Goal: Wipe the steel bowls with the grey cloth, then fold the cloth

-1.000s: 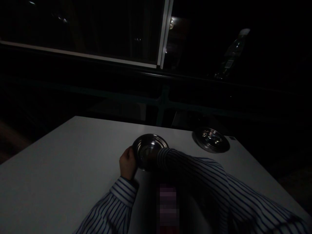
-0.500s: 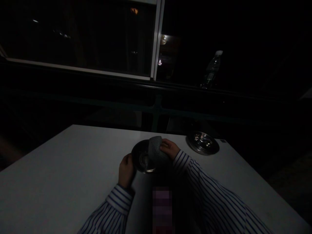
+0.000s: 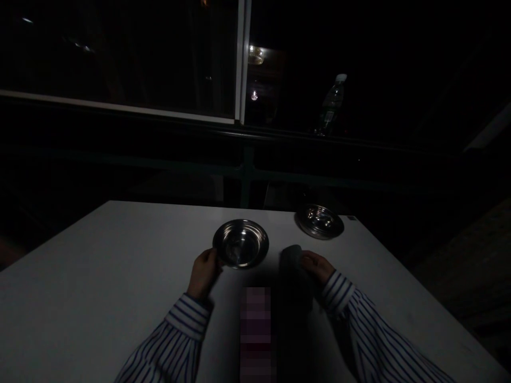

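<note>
My left hand (image 3: 204,272) grips the near left rim of a shiny metal bowl (image 3: 241,244), which faces up over the white table (image 3: 120,276). Whether the bowl rests on the table or is held just above it, I cannot tell. To the right of the bowl, a dark grey cloth (image 3: 292,266) hangs from my right hand (image 3: 317,265), its upper edge pinched between the fingers. The cloth is apart from the bowl, and its lower part fades into shadow.
Several stacked metal bowls or dishes (image 3: 319,222) stand at the table's far right corner. Beyond the table, a clear plastic bottle (image 3: 333,101) with a white cap stands by the window frame (image 3: 241,64). The room is very dark.
My right hand has drawn the cloth out of the bowl and away to the right, so the bowl's inside now shows. My left hand stays on the rim. The view has shifted slightly.
</note>
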`<state>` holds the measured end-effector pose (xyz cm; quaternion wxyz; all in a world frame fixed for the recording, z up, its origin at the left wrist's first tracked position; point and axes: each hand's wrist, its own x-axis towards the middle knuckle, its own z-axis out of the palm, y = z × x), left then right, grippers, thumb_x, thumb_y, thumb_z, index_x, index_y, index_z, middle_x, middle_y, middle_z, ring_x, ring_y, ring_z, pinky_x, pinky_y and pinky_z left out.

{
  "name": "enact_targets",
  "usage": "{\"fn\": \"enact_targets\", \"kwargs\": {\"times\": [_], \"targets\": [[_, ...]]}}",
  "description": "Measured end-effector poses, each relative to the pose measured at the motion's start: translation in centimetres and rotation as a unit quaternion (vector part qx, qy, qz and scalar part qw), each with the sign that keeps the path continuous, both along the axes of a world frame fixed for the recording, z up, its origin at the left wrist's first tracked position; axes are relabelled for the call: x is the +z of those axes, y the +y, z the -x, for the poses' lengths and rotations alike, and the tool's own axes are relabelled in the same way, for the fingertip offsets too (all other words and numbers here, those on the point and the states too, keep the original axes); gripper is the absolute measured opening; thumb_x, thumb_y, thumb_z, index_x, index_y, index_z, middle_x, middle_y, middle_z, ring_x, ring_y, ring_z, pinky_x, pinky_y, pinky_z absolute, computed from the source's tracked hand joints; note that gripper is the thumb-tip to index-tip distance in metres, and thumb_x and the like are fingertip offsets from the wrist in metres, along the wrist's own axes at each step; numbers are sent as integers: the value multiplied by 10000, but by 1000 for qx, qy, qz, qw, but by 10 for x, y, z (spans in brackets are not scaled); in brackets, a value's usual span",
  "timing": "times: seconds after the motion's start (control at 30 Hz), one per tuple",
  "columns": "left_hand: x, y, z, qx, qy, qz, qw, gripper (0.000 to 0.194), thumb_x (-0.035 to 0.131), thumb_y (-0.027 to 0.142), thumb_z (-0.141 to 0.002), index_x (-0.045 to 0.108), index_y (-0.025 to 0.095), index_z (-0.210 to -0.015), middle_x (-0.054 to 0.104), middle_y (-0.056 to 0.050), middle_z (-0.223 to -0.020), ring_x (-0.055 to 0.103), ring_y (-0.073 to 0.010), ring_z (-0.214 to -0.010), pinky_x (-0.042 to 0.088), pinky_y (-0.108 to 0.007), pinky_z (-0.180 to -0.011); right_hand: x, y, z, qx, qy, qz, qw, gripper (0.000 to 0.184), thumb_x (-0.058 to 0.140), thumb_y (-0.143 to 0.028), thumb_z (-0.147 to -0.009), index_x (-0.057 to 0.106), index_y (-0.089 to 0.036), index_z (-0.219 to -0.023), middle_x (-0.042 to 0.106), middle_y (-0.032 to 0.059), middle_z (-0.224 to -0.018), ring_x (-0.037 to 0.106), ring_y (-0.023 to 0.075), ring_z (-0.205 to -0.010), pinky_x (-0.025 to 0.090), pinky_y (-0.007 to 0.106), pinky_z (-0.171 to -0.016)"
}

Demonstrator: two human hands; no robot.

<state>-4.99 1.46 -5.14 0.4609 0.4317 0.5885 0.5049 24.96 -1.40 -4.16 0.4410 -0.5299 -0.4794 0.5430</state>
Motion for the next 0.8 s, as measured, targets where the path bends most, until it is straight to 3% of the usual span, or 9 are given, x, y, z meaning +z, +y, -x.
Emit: {"fn": "enact_targets", "kwargs": {"times": [0.13, 0.2, 0.3, 0.4, 0.57, 0.8], "targets": [[2, -1, 3, 2, -18, 18, 1000, 481, 529, 465, -644, 574, 79, -928, 572, -12, -555, 507, -102, -438, 400, -218, -418, -23, -11, -10, 30, -144, 12, 989, 316, 558, -318, -598, 568, -141, -860, 640, 63, -796, 591, 181, -750, 448, 316, -713], [3, -1, 4, 3, -32, 22, 999, 471, 555, 424, -643, 560, 81, -967, 569, -8, -554, 507, -95, -428, 403, -212, -411, -28, -14, -19, 49, -274, -5, 960, 285, 493, -273, -630, 588, -121, -852, 642, 84, -791, 589, 195, -765, 444, 323, -719], [8, -1, 3, -3, -73, 41, 996, 438, 588, 321, -647, 536, 98, -1021, 571, -6, -578, 508, -82, -422, 408, -201, -395, -19, -17, -33, 45, -461, -34, 886, 330, 424, -235, -680, 607, -108, -923, 634, 122, -893, 574, 223, -862, 416, 348, -784], [14, -3, 3, -14, -126, 60, 990, 437, 596, 243, -658, 510, 129, -1072, 597, -31, -677, 544, -87, -484, 450, -210, -425, 5, -15, -35, 24, -551, -53, 832, 371, 413, -248, -720, 583, -131, -1028, 603, 126, -1007, 547, 234, -951, 390, 355, -837], [17, -5, 5, -72, -158, 54, 983, 493, 617, 248, -658, 484, 160, -1124, 616, -42, -744, 580, -112, -570, 494, -253, -502, 32, 7, -2, 49, -534, -112, 837, 391, 356, -293, -784, 580, -104, -1043, 577, 119, -1064, 518, 219, -1009, 367, 330, -888], [18, -3, 0, -97, -175, 21, 979, 473, 611, 235, -667, 493, 136, -1114, 611, -25, -658, 575, -108, -530, 501, -265, -520, 28, 31, 40, 99, -423, -158, 887, 340, 353, -260, -792, 590, -141, -1004, 617, 85, -986, 552, 187, -925, 410, 313, -805]]}}
